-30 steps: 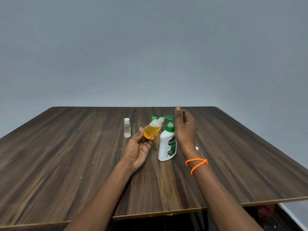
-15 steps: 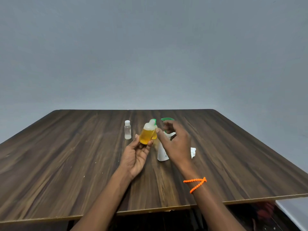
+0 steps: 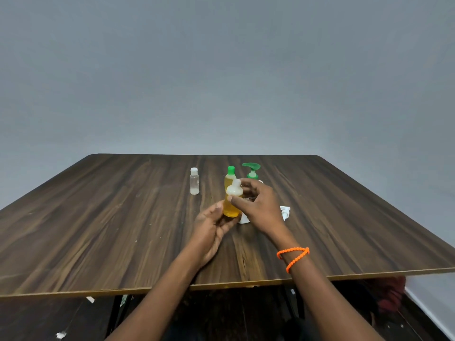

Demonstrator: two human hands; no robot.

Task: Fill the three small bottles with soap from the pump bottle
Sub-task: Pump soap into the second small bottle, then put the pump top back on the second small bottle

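- We see a dark wood-grain worktop (image 3: 98,230) with a pale front edge, set before a plain grey wall (image 3: 221,70); scraps of litter lie on the dark floor (image 3: 61,323) beneath it.
- We note the left hand (image 3: 211,230), palm up, its thumb and fingers curled round the base of a small bottle of yellow soap (image 3: 231,205).
- We observe that this bottle's long axis is near upright, its whitish neck pointing up and tilted slightly right and away.
- The right hand (image 3: 258,207), with an orange bracelet (image 3: 294,257) at the wrist, pinches the bottle's shoulder between thumb and curled fingers.
- Just behind stands a green-capped yellow bottle (image 3: 230,177), upright.
- The pump bottle (image 3: 251,172), upright, has its green head facing left; its white body is mostly hidden.
- A clear small bottle (image 3: 194,181) stands upright, well apart to the left.
- A small white item (image 3: 285,211) lies right of the hands; we cannot identify it.
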